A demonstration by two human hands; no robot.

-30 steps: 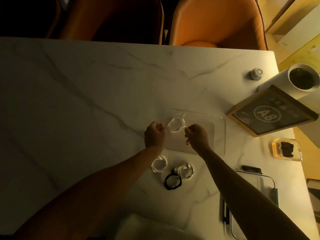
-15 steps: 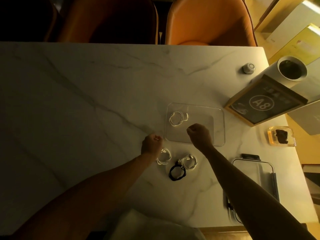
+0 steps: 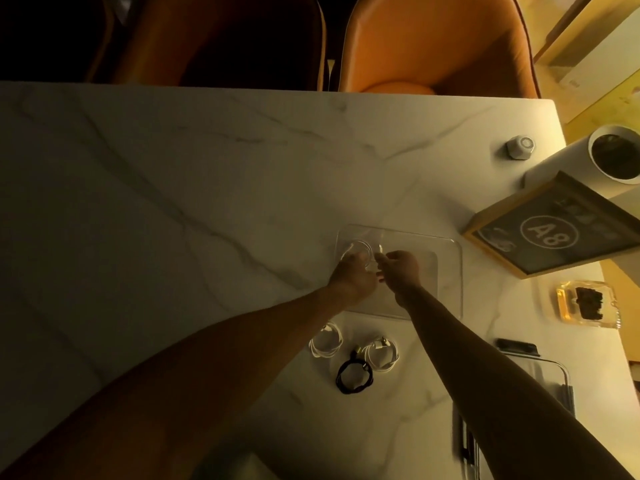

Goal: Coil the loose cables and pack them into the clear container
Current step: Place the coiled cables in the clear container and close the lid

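From the left, our left hand [image 3: 355,277] reaches into the near-left corner of the clear container [image 3: 450,271], fingers closed around the white coil [image 3: 358,250] lying there, while our right hand [image 3: 401,268] beside it pinches the coil's loose end. We judge this as seating the first coil; next we must let go and fetch the two white coils [image 3: 325,342] and black coil [image 3: 355,377] waiting on the marble table [image 3: 173,202]

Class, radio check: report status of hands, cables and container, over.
Left hand and right hand both at white coiled cable inside clear rectangular container. Two white coils and black coil wait outside. Nothing in the way.
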